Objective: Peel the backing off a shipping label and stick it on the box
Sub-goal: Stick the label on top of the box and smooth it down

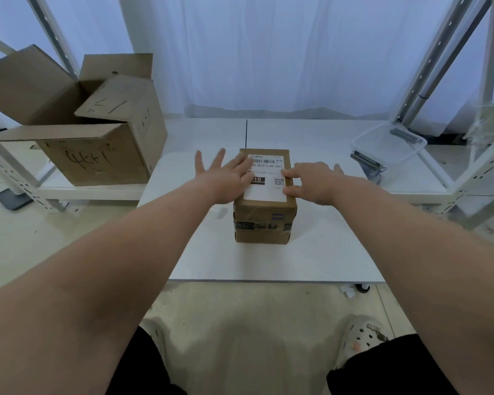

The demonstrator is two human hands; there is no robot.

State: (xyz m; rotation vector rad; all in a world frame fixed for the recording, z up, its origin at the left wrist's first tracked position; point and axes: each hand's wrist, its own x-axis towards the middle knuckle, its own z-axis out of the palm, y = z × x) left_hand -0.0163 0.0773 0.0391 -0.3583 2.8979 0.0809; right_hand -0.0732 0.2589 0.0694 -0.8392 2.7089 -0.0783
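A small brown cardboard box [264, 220], taped around its front, stands on the white table [311, 252]. A white shipping label [268, 192] with a barcode and a QR code lies flat on the box's top. My left hand [226, 178] rests flat with spread fingers on the label's left part. My right hand [311, 182] presses its fingertips on the label's right edge and the box's right rim. Neither hand grips anything. Parts of the label's print are hidden under my fingers.
A large open cardboard box [97, 132] sits on a low shelf at the left. A clear plastic bin [388, 143] stands at the back right beside metal racking [439, 67]. A small white object [220, 212] lies just left of the small box.
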